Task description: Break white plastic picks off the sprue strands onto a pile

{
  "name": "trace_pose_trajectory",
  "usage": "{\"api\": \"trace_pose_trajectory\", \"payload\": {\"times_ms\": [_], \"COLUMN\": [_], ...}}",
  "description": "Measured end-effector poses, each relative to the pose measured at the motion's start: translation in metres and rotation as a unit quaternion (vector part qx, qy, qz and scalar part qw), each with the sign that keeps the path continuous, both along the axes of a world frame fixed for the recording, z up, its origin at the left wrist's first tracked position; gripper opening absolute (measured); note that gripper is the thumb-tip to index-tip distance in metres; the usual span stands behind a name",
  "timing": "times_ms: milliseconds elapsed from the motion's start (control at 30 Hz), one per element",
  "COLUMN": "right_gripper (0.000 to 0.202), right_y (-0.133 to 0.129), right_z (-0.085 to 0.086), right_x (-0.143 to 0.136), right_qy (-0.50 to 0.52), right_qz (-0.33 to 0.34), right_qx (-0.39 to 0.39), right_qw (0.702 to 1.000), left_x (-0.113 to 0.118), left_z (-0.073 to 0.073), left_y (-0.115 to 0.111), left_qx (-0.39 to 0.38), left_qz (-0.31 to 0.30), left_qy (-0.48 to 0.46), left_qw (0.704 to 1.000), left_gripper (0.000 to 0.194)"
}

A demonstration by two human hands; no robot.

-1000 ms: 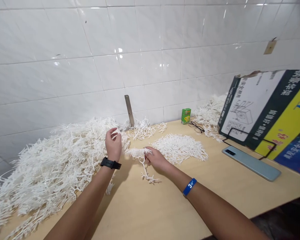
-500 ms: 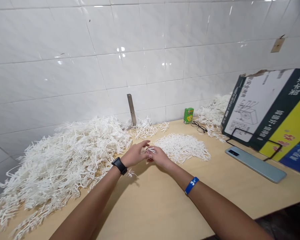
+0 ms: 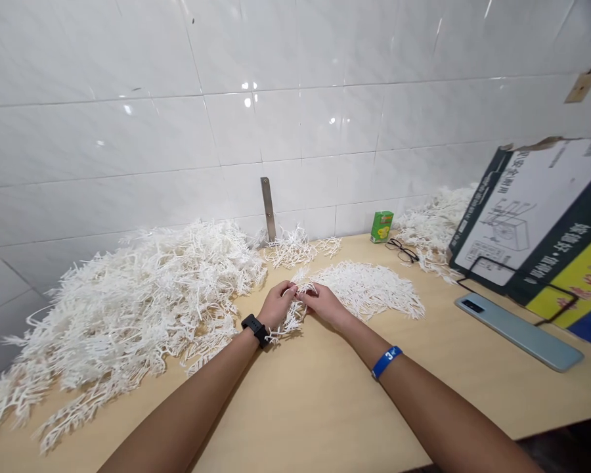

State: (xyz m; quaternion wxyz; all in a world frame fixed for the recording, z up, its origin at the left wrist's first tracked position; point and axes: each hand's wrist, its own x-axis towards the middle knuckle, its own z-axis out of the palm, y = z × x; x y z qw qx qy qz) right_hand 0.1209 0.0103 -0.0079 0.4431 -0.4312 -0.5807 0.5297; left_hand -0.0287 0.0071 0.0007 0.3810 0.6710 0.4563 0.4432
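Observation:
My left hand [image 3: 276, 307], with a black watch at the wrist, is closed on a cluster of white branched strands [image 3: 292, 320] that spreads above and below the fingers. Fingers of my right hand [image 3: 326, 305] pinch the same cluster from the other side, close to the left fingertips. A big tangled heap of white branched strands [image 3: 152, 302] lies to the left of both hands. Just beyond the right hand is a flatter pile of short white pieces [image 3: 369, 289]. The fingertips partly hide what they grip.
A metal strip [image 3: 268, 210] leans on the tiled wall behind a small strand clump [image 3: 290, 248]. Toward the right are a green box [image 3: 381, 227], eyeglasses [image 3: 402, 251], more strands [image 3: 436, 220], a phone [image 3: 519, 332], a black wire frame [image 3: 526, 279] and a large printed carton [image 3: 536, 223].
A larger cluster of white strands now hangs between my hands, where only a few short pieces showed in the right fingers before. The view has shifted slightly left.

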Motion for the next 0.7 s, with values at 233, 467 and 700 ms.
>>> {"api": "trace_pose_trajectory", "payload": {"times_ms": [233, 467, 700], "right_gripper": [0.024, 0.039, 0.043], "right_y": [-0.004, 0.0, -0.004], "right_z": [0.004, -0.003, -0.001], "right_x": [-0.001, 0.001, 0.002], "right_qy": [-0.037, -0.052, -0.058], "right_qz": [0.004, 0.017, 0.065], "right_qx": [0.001, 0.032, 0.022], "right_qw": [0.999, 0.998, 0.996], "left_x": [0.002, 0.002, 0.0], "left_z": [-0.007, -0.01, 0.0], "left_y": [0.001, 0.004, -0.006], "left_qx": [-0.006, -0.076, -0.15], "left_qz": [-0.004, -0.047, -0.096], "left_qy": [-0.078, -0.18, -0.177], "left_qw": [0.997, 0.98, 0.968], "left_gripper": [0.042, 0.052, 0.068]}}
